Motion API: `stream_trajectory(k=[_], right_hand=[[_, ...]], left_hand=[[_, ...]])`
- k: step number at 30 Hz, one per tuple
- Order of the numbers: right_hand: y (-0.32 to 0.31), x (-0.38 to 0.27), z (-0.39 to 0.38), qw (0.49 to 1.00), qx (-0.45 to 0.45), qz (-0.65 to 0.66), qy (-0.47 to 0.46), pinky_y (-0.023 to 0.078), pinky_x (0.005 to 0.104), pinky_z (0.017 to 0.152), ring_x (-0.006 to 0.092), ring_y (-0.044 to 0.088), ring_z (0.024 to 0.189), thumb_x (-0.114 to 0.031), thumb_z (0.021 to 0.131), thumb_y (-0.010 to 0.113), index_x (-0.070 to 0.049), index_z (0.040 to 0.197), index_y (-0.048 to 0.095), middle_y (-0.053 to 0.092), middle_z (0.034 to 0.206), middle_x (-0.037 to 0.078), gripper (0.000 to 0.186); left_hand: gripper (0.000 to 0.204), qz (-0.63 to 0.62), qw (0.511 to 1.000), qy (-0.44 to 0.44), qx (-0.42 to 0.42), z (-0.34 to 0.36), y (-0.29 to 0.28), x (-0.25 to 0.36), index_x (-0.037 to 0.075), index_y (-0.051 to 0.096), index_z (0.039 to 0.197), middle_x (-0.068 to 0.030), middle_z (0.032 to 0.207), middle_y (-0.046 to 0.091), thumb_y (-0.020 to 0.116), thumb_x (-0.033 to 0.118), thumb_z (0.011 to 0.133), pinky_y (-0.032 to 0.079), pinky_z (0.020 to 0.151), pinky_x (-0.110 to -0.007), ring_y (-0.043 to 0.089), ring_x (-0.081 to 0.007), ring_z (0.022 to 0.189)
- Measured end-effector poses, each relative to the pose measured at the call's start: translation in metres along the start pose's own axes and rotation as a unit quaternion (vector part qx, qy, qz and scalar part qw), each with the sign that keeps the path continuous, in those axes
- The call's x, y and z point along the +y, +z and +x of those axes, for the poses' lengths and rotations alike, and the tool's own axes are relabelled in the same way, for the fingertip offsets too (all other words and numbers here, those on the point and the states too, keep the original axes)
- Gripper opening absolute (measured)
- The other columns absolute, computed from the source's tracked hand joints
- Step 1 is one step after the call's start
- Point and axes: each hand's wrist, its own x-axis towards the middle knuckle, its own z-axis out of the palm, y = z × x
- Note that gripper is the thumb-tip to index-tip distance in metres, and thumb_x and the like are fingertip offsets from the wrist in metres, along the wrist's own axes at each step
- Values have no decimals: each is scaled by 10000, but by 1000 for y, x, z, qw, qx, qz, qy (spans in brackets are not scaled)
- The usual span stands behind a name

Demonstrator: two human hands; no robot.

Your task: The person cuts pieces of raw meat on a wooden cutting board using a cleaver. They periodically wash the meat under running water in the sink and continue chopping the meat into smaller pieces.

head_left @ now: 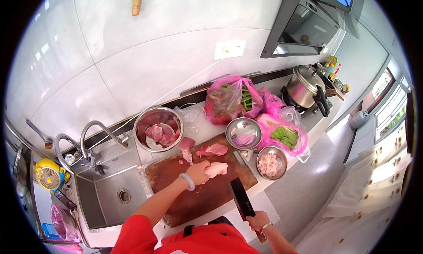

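Picture a clock centred on my left hand [199, 172], twelve toward the tiled wall [154, 38]. My left fingers touch the near end of a pale meat piece [218, 168], which lies at three o'clock on the brown cutting board [176, 199]; how tightly they close on it, I cannot tell. At four o'clock my right hand [259, 221] is wrapped firmly round the wooden handle of a dark-bladed cleaver [241, 198], its blade reaching over the board's edge (whether it touches the wood, I can't say).

A redder meat slab [213, 150] lies at one o'clock, a meat strip [187, 149] at eleven. Between ten and eleven stands a steel basin [152, 114] with more meat. The steel bowl [282, 156] at three, past the board, holds small pale pieces. The sink [99, 201] lies between eight and nine.
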Motion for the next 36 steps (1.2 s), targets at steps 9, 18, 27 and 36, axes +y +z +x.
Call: stream_trajectory(k=[9, 18, 27, 36], right_hand=[[-19, 18, 23, 999, -25, -28, 4, 523, 311, 583, 209, 635, 518, -339, 769, 509, -32, 684, 633, 612, 533, 87, 342], [-42, 14, 55, 994, -72, -83, -15, 519, 348, 630, 251, 637, 553, -350, 772, 487, -24, 718, 649, 608, 535, 109, 368], [-44, 12, 77, 969, -27, -198, -148, 515, 351, 624, 266, 632, 568, -383, 759, 512, -15, 713, 652, 599, 533, 118, 396], [-50, -7, 88, 970, -92, -195, -111, 469, 443, 805, 405, 600, 828, -400, 755, 469, -26, 819, 670, 630, 806, 240, 429]], left_hand=[[390, 231, 964, 110, 66, 76, 82, -10, 70, 577, 1053, -108, 1119, 548, 665, 229, 708, 319, 939, -466, 477, -316, 1086], [452, 144, 950, 74, 268, 82, 30, -62, 80, 537, 1122, -135, 1094, 526, 639, 114, 682, 410, 877, -437, 459, -334, 1077], [380, 295, 955, -21, -18, 131, 20, -29, 21, 497, 1074, -177, 1048, 549, 601, 114, 721, 428, 870, -437, 519, -353, 1012], [248, 138, 968, -46, 202, 122, 33, -108, 3, 533, 940, -253, 1049, 534, 554, 160, 748, 403, 869, -479, 491, -435, 998]])
